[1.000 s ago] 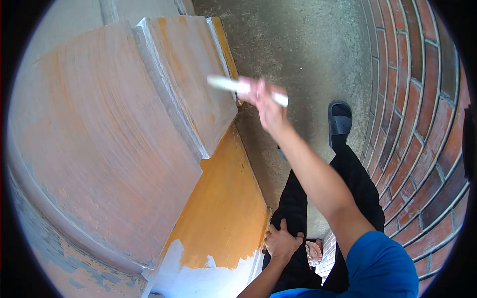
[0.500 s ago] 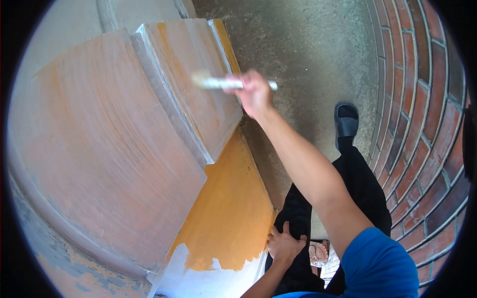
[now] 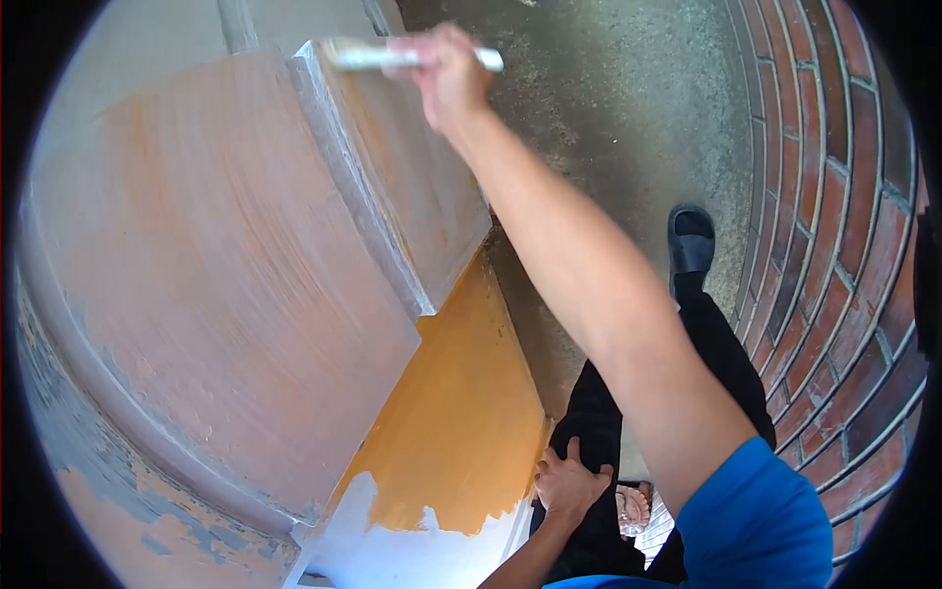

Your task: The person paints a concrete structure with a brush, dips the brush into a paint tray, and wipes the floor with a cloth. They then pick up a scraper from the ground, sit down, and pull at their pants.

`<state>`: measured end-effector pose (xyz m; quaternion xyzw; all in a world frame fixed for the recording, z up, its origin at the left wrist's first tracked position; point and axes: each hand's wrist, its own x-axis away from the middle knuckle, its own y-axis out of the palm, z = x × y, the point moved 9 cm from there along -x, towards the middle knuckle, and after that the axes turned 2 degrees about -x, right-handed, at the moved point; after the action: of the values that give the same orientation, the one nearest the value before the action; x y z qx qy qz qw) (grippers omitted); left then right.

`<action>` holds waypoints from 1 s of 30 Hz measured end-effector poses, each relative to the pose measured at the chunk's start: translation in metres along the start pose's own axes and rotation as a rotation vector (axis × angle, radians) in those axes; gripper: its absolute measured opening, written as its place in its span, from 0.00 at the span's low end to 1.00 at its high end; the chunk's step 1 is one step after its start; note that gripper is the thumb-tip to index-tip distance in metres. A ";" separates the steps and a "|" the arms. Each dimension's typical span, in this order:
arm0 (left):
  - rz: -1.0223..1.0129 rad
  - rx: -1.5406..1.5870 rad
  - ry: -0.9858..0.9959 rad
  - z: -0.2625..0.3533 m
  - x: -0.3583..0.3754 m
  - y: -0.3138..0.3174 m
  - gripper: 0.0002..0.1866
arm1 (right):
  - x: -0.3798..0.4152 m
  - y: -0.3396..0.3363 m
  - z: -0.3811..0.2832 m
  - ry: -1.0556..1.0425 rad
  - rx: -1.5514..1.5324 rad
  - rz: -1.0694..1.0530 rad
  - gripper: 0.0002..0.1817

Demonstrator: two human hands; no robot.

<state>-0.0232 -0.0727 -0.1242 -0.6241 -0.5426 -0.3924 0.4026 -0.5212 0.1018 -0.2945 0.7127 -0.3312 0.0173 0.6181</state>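
Observation:
My right hand (image 3: pixel 449 79) is closed around the white handle of a paintbrush (image 3: pixel 368 57). The pale bristles, blurred by motion, are at the upper end of a narrow raised panel (image 3: pixel 397 167) streaked with thin greyish-pink paint over orange. My left hand (image 3: pixel 567 483) rests on the black trouser leg (image 3: pixel 589 422), fingers apart and holding nothing. Just left of it is a solid orange surface (image 3: pixel 451 393) with a ragged lower edge above a white area (image 3: pixel 412 560). A wide curved panel (image 3: pixel 226 255), covered in brush streaks, fills the left side.
A brick wall (image 3: pixel 834 265) curves along the right. Between it and the painted structure runs a grey concrete floor (image 3: pixel 618 118). One foot in a dark slipper (image 3: pixel 692 240) stands there; a bare-toed foot (image 3: pixel 634 506) shows lower down. Paint is flaking at the lower left (image 3: pixel 147 491).
My right hand has carried the brush up and to the left along the narrow panel, whose orange streaks look fainter. My left hand stays on the leg. The view has shifted slightly.

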 end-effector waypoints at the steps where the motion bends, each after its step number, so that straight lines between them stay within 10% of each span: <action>1: 0.016 -0.003 0.008 0.000 0.000 0.000 0.42 | 0.028 -0.019 0.006 0.072 0.045 0.045 0.04; 8: 0.022 -0.045 0.007 0.006 0.003 -0.007 0.43 | 0.214 -0.157 -0.010 0.498 0.145 0.188 0.04; 14: 0.043 -0.049 0.017 0.005 0.003 -0.006 0.43 | 0.045 -0.036 -0.005 0.452 0.466 0.067 0.07; 20: 0.006 -0.006 0.002 0.002 0.005 0.005 0.42 | -0.054 0.008 -0.001 0.075 -0.153 0.099 0.08; 30: 0.033 -0.027 0.016 0.005 0.005 0.003 0.42 | 0.273 -0.145 0.004 0.334 -0.094 0.288 0.06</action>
<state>-0.0191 -0.0663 -0.1214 -0.6352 -0.5236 -0.3980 0.4048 -0.2384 -0.0226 -0.3035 0.6158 -0.3231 0.2077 0.6879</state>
